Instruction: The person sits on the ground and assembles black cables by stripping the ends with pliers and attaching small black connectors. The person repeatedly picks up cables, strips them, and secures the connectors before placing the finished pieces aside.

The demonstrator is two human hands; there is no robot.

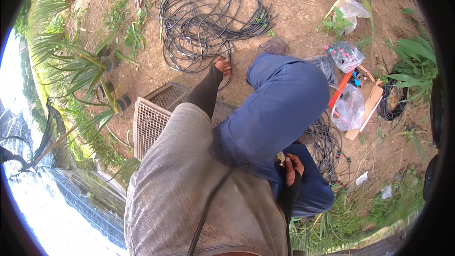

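A loose, tangled coil of thin black tubing (204, 16) lies on the bare soil ahead of me. My left hand (222, 66) is at the coil's near edge, its fingers curled round a strand that passes down beside them. Close to my body, my right hand (293, 167) is beside my blue-trousered leg (279, 104), fingers bent and thumb drawn in. Whatever it holds, if anything, is hidden by the fingers and the leg. My shoe (273, 46) rests just below the coil.
A plastic lattice crate (150, 125) is under and beside me. On the right are an open cardboard box (372, 106), clear plastic bags (348, 106), and thin dark tubing (327, 149) with small coloured fittings. A smaller black coil (394, 99) lies farther right. Spiky potted plants (92, 68) line the left.
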